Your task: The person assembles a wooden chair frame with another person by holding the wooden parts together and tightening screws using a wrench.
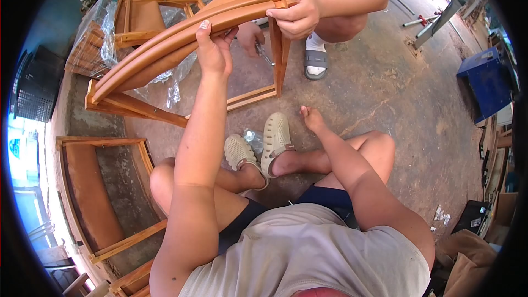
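Note:
A wooden chair frame (280,66) with curved, brown padded rails (181,36) stands tilted on the floor ahead of me. My left hand (214,52) grips the near padded rail, its thumb on top and its fingers curling round the far side. Lower down, my right hand (313,119) hovers over the floor beside my shoe, fingers curled; whatever they may hold is too small to make out. Across from me, a crouching person's hand (297,11) clasps the frame's upper corner. That person's other hand (250,37) has a metal tool (265,55) inside the frame.
Another wooden frame with a brown panel (93,198) lies at the left. Behind the held frame are a further padded frame (146,16) and clear plastic wrap (107,33). A blue metal box (484,82) stands on the right; brown cloth (467,258) lies at lower right.

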`<move>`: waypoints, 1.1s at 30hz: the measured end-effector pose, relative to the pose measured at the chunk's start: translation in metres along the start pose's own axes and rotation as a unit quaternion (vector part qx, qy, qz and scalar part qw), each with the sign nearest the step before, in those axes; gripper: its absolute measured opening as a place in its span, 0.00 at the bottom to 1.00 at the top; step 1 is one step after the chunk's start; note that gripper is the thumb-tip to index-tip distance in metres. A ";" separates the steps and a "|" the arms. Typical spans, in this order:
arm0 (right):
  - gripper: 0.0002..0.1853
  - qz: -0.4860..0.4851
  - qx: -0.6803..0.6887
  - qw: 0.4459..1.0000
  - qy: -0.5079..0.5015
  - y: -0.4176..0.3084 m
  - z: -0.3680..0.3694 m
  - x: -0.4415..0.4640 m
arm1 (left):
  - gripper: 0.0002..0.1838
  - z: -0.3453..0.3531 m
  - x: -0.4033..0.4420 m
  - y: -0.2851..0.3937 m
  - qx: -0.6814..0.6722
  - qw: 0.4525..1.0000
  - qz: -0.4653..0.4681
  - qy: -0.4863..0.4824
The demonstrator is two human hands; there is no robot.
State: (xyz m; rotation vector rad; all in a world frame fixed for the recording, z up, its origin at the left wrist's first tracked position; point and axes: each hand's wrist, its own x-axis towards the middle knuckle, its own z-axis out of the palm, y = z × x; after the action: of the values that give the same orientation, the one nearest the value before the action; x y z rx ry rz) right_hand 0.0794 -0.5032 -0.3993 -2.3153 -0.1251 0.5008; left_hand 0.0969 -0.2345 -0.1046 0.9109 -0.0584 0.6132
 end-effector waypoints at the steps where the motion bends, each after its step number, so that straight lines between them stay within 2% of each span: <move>1: 0.24 0.000 0.000 1.000 -0.001 -0.003 -0.002 -0.002 | 0.29 0.000 0.000 0.000 -0.001 1.000 -0.001 -0.007; 7: 0.25 0.013 0.015 1.000 -0.001 -0.009 -0.007 -0.003 | 0.29 -0.001 -0.001 0.001 0.007 1.000 -0.001 -0.008; 10: 0.25 -0.035 0.040 0.998 0.015 0.000 0.000 0.003 | 0.29 -0.001 -0.001 0.001 0.007 1.000 -0.004 -0.012; 12: 0.24 -0.023 0.150 0.988 -0.002 0.000 0.002 0.004 | 0.29 -0.001 -0.001 0.001 0.007 1.000 -0.005 -0.014; 13: 0.24 -0.023 0.149 0.989 -0.003 -0.003 0.001 0.003 | 0.29 -0.002 -0.001 0.001 0.008 1.000 -0.006 -0.017; 15: 0.21 0.034 0.216 0.975 -0.039 -0.011 0.000 0.000 | 0.29 -0.003 -0.001 0.001 0.006 1.000 -0.007 -0.018; 16: 0.21 0.034 0.216 0.975 -0.039 -0.008 0.008 0.002 | 0.29 -0.003 -0.001 0.001 0.005 1.000 -0.007 -0.019; 18: 0.19 -0.037 0.058 0.997 0.040 0.007 0.030 0.005 | 0.29 -0.004 -0.001 0.000 0.004 1.000 -0.007 -0.018; 19: 0.19 -0.036 0.057 0.997 0.040 0.007 0.032 0.000 | 0.29 -0.003 -0.001 0.000 0.003 1.000 -0.007 -0.017; 21: 0.17 0.047 0.109 0.985 -0.127 0.009 0.036 -0.012 | 0.29 0.000 -0.001 -0.001 0.015 1.000 -0.003 -0.002; 22: 0.17 0.047 0.110 0.985 -0.127 0.009 0.037 -0.019 | 0.29 0.000 -0.001 -0.001 0.027 1.000 0.001 0.014; 24: 0.16 0.086 0.106 0.962 -0.238 0.011 0.036 -0.030 | 0.29 0.001 -0.002 0.001 0.026 1.000 0.001 0.012; 25: 0.16 0.087 0.106 0.962 -0.237 0.015 0.039 -0.032 | 0.28 0.001 -0.002 0.000 0.025 1.000 0.001 0.011; 27: 0.17 0.098 0.037 0.926 -0.363 0.020 0.045 -0.033 | 0.28 -0.002 -0.002 -0.001 0.023 1.000 -0.002 0.004; 28: 0.17 0.098 0.038 0.926 -0.362 0.018 0.044 -0.032 | 0.28 -0.002 -0.001 -0.001 0.022 1.000 -0.004 -0.003; 30: 0.18 0.033 0.021 0.960 -0.277 0.013 0.045 -0.029 | 0.28 -0.002 -0.001 0.000 0.013 1.000 -0.006 -0.007; 31: 0.18 0.033 0.023 0.961 -0.275 0.007 0.045 -0.027 | 0.28 -0.001 -0.002 0.000 0.005 1.000 -0.009 -0.009; 33: 0.18 -0.098 -0.010 0.994 -0.048 -0.009 0.042 -0.023 | 0.28 0.000 -0.003 0.001 0.006 1.000 -0.013 -0.007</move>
State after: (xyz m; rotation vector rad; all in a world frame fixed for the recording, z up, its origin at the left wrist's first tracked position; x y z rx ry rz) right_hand 0.0423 -0.4751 -0.4126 -2.2693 -0.4015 0.5123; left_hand 0.0936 -0.2355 -0.1047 0.9257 -0.0550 0.5845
